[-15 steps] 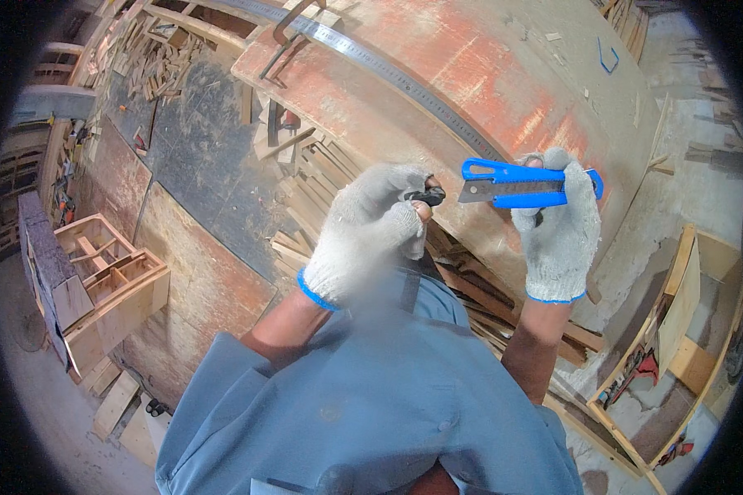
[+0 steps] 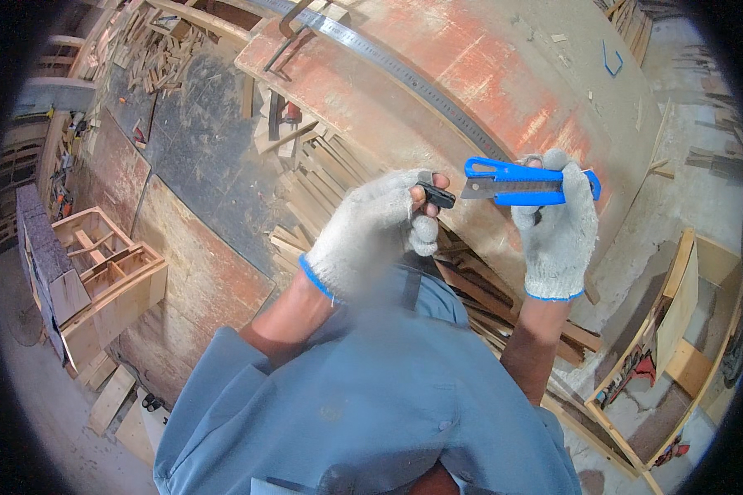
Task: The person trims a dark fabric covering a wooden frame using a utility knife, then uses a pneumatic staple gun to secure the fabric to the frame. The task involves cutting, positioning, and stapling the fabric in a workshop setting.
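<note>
On a worn reddish board (image 2: 479,58), 1 steel ruler (image 2: 396,70) carries graduations too small to read. The left gloved hand (image 2: 367,216) pinches a small black piece (image 2: 439,197), its long axis running rightward and slightly down. Near it, the blue cutter (image 2: 516,173) points its metal end (image 2: 477,189) leftward, lying almost straight across, gripped by the right gloved hand (image 2: 560,235).

Left hand (image 2: 367,219) shifts grip: small black piece (image 2: 439,196), mostly covered before, now shows more of its length, slanting slightly down to right. More bare fingertip (image 2: 442,180) skin visible around it. Gap between piece's right end and blade (image 2: 476,190) of blue knife (image 2: 528,184) narrower than before.
</note>
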The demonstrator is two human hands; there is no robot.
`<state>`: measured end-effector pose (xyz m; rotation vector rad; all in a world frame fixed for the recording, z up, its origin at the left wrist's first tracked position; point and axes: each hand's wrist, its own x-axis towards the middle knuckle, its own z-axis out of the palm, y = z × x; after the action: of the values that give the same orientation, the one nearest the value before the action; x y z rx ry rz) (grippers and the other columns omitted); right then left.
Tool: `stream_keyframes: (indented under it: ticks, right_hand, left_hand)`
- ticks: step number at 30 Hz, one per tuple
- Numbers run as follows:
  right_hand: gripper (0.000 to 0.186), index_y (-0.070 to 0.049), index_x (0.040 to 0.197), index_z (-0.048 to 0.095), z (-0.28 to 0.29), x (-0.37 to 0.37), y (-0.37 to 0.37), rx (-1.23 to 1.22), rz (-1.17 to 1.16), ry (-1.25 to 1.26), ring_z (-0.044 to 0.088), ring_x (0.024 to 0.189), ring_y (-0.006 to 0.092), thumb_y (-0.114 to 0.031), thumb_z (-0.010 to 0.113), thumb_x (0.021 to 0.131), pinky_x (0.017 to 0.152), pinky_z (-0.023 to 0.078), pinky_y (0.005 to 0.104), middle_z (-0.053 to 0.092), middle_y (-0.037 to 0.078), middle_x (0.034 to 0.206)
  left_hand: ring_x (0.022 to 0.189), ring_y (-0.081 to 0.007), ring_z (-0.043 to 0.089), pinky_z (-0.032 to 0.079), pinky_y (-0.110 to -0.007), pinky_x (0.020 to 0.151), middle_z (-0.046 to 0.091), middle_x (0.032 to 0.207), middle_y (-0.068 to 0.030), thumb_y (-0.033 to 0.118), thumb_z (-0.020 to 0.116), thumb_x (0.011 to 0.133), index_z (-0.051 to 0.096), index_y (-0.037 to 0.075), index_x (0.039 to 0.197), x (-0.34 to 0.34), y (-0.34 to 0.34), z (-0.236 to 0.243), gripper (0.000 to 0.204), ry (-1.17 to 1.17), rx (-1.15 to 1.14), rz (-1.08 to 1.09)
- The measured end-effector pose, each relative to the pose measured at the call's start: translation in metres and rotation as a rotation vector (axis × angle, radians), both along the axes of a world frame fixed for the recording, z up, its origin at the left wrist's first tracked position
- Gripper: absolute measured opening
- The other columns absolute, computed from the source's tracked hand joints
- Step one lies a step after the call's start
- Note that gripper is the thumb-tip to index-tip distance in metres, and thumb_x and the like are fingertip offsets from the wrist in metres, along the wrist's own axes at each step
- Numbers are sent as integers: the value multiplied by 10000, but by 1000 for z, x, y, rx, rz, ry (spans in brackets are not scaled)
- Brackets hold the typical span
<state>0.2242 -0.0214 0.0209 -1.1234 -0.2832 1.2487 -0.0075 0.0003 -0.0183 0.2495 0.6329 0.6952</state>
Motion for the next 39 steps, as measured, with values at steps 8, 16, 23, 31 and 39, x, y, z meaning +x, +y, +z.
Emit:
stream_keyframes:
  ticks: [8, 16, 23, 31, 39]
  right_hand:
    - [325, -46, 1156, 684, -8, 3, 1, 35, 48, 9, 664, 846, 192, -316, 703, 977, 588, 513, 272, 682, 148, 1088]
    - [316, -39, 1128, 697, -12, 0, 2, 52, 42, -99, 656, 735, 185, -316, 704, 975, 525, 488, 278, 693, 162, 1051]
    - [315, -36, 1127, 698, -14, 1, 3, 40, 33, -114, 656, 727, 186, -315, 699, 980, 524, 488, 279, 697, 166, 1041]
    - [391, 30, 1230, 612, -18, 10, 0, 20, 60, 6, 659, 1109, 258, -275, 682, 997, 789, 621, 304, 650, 168, 1149]
    - [339, -21, 1174, 671, -8, -3, 5, -13, 1, 7, 656, 949, 207, -296, 703, 978, 643, 536, 274, 674, 159, 1107]
  left_hand:
    - [837, -141, 681, 586, -277, 710, 678, 985, -37, 272, 720, 977, 600, 34, 1341, 1, 2, -6, 451, -86, -96, 14]
    - [856, -144, 695, 594, -284, 727, 697, 1051, -67, 250, 734, 966, 623, 32, 1310, -1, 3, -5, 423, -193, -146, 14]
    - [959, -189, 690, 595, -353, 823, 686, 1135, -107, 221, 731, 957, 614, 33, 1308, -2, 3, 0, 415, -69, -37, 13]
    - [1009, -230, 686, 594, -370, 857, 682, 1118, -126, 208, 736, 954, 590, 22, 1313, 0, 4, -5, 430, -136, 21, 49]
    - [1032, -246, 688, 593, -383, 870, 686, 1105, -133, 247, 743, 962, 610, 40, 1269, 0, 4, -8, 393, -60, 57, 34]
